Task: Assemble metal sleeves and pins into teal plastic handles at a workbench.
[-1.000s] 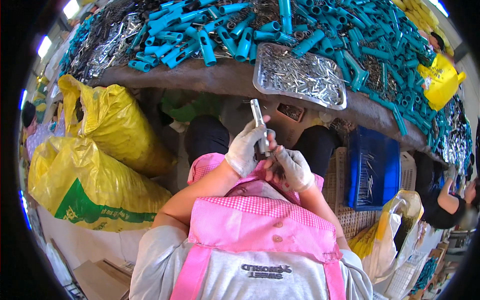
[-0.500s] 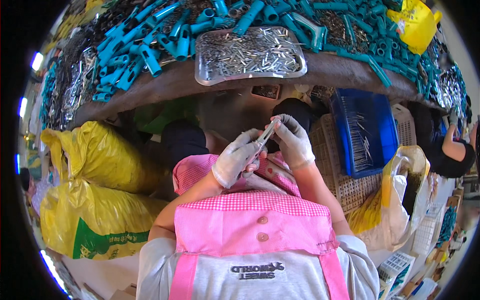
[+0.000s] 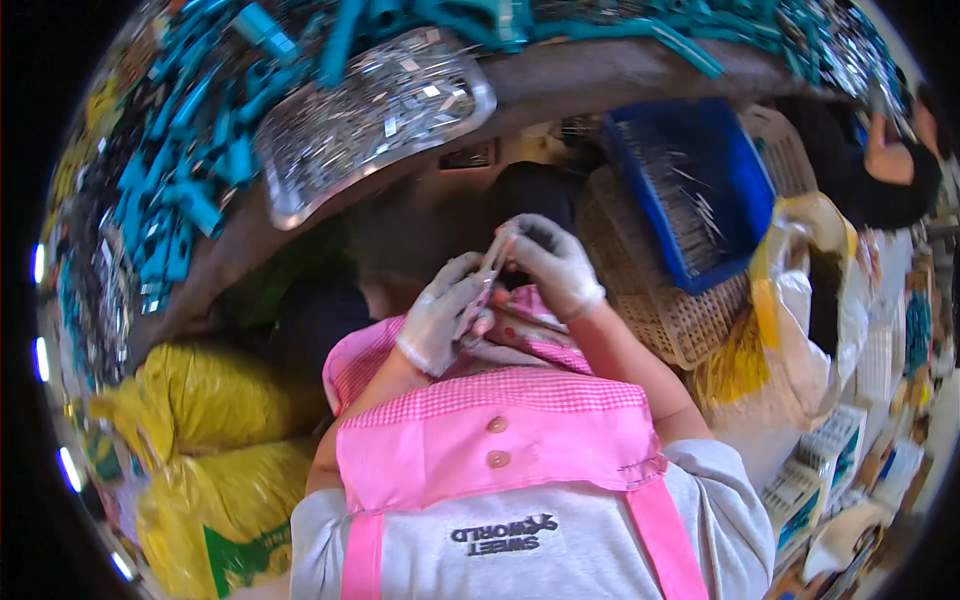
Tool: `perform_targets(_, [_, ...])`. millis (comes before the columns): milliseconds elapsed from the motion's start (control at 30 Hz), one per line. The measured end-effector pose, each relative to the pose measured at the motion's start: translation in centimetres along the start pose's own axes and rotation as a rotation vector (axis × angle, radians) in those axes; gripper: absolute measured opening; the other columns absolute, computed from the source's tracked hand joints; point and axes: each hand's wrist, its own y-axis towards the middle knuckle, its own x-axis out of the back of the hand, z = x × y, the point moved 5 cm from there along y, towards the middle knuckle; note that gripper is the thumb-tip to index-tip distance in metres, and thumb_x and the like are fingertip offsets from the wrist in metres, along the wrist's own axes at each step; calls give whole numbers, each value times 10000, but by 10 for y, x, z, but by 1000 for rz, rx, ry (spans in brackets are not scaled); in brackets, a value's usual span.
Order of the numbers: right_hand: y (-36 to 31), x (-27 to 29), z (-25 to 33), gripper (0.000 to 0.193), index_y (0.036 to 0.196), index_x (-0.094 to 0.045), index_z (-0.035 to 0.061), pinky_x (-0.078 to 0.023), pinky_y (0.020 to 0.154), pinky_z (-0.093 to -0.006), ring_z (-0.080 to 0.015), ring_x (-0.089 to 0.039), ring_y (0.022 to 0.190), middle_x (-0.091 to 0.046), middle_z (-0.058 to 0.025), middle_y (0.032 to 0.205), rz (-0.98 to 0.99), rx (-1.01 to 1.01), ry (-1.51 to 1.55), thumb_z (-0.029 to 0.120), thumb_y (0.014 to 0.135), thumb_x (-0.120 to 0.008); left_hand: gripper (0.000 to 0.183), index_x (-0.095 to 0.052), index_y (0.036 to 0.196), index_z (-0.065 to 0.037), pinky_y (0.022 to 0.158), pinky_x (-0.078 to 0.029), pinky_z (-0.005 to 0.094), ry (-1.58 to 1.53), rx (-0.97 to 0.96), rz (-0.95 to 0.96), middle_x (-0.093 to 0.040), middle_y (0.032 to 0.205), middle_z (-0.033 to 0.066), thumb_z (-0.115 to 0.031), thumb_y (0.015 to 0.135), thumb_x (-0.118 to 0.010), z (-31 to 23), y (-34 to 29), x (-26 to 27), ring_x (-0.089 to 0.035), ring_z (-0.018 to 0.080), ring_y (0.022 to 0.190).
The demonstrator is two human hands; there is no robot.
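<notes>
In front of my lap, both gloved hands are on a slim silver metal piece [image 3: 493, 262], slightly smeared by motion. My left hand [image 3: 435, 318], in a whitish glove, is closed round its lower part. The fingers of my right hand [image 3: 556, 266], also gloved, pinch around its upper end. The piece is tilted, its top leaning to the right. Gloves and fingers cover much of it, so its exact kind does not show.
A metal tray [image 3: 385, 125] of small silver pieces rests on the bench edge among teal tubular parts [image 3: 200, 205]. To the right, a blue bin [image 3: 635, 190] of thin metal rods sits on a beige crate [image 3: 650, 315]. Yellow sacks [image 3: 225, 400] stand left; another person [image 3: 890, 165] is far right.
The view has swung, so the tray and bench now appear further left and tilted. My hands keep hold of the metal piece, with little change in grip visible.
</notes>
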Motion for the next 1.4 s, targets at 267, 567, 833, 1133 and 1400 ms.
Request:
perform_targets(267, [-8,115,40,138,909,-647,18,-466,771,-280,-153,-595,828,-633,-68,842,-498,296,-630,121,820,-620,321,-383,1244,-175,389,-308,203,-124,103,-195,-563,872,75,-185,936,-474,15,11,32,-444,103,494])
perform_targets(567, [18,371,1,313,1024,-681,123,-483,836,-372,-313,-624,954,-660,-147,1007,-974,-187,-1234,336,803,-619,240,-446,1185,-207,399,-343,207,-216,146,-183,-582,894,85,-181,948,-473,32,32,51,-487,128,504])
perform_targets(833, [63,348,3,419,1016,-679,94,-492,841,-407,-335,-614,994,-643,-169,1075,-878,-590,-1443,388,717,-690,192,-489,1128,-200,381,-339,207,-181,146,-243,-591,859,76,-168,939,-498,31,39,43,-497,132,493])
perform_targets(1133, [49,347,-8,198,925,-645,0,-483,785,-259,-144,-632,846,-677,-98,899,-832,31,-757,75,754,-711,228,-471,1167,-170,392,-347,203,-159,124,-196,-593,864,71,-182,942,-502,29,37,41,-495,119,499])
perform_targets(1400, [0,149,82,167,955,-598,-2,-481,762,-259,-152,-610,818,-638,-71,870,-232,153,21,49,812,-668,404,-389,1266,-2,443,-339,180,62,24,-14,-551,829,68,-199,935,-510,-17,8,13,-453,73,527])
